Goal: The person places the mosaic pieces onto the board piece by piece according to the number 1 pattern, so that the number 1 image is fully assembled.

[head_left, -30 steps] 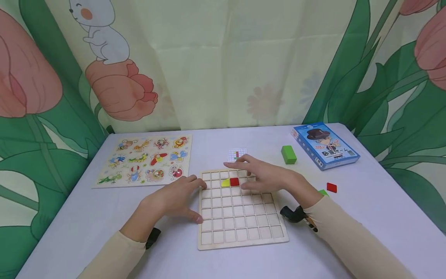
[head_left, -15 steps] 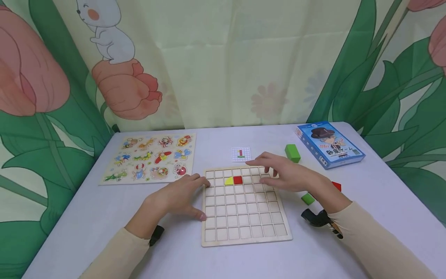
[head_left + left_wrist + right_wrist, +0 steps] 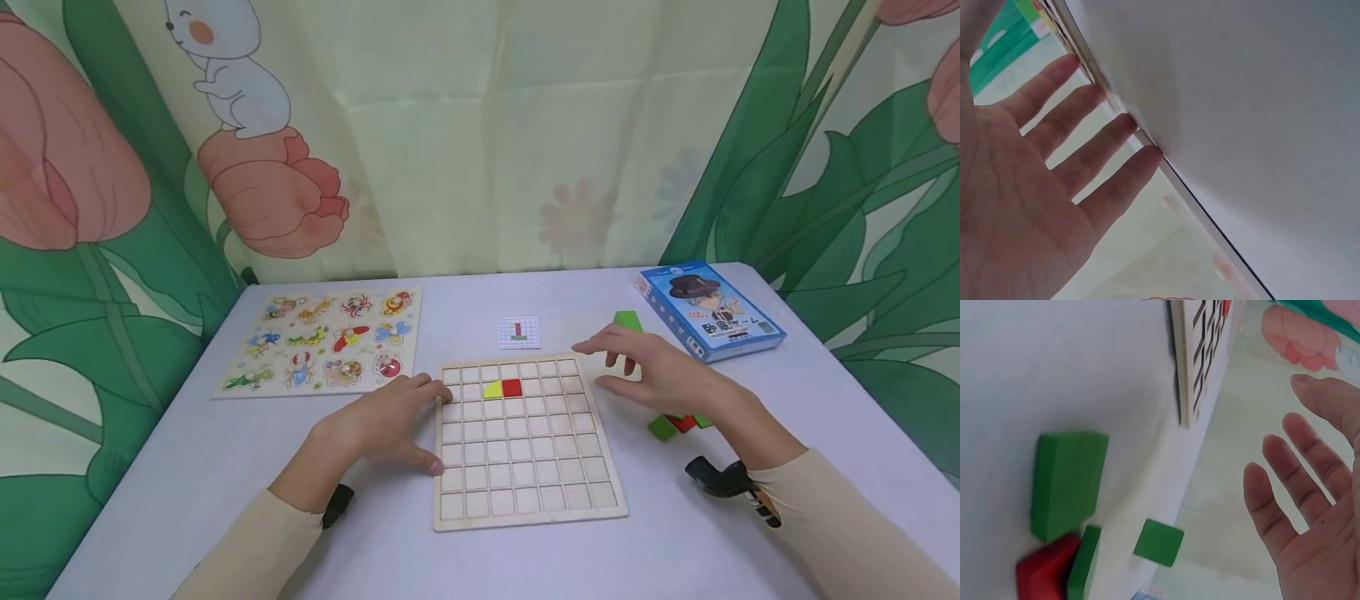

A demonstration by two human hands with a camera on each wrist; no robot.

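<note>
A square wooden grid board (image 3: 525, 517) lies flat on the table. One yellow piece (image 3: 492, 389) with a slanted side and one red square (image 3: 512, 387) sit side by side in its second row from the far edge. My left hand (image 3: 392, 425) rests at the board's left edge, thumb and fingers spread apart; its fingers look straight in the left wrist view. My right hand (image 3: 656, 371) hovers beyond the board's far right corner, holding nothing. Below it lie a green block (image 3: 663, 428) and a red block (image 3: 683, 423), partly hidden by hand and wrist.
Behind the board lies a small grid card (image 3: 519, 332) with a coloured pattern. A green block (image 3: 627, 320) stands behind my right hand, next to a blue box (image 3: 708, 312). An insect picture board (image 3: 318, 343) lies at left. A printed curtain (image 3: 480, 167) hangs behind the table.
My right hand has moved right, from over the board near the red square to beyond its right edge. The left hand stays at the left edge. The view has shifted slightly.
</note>
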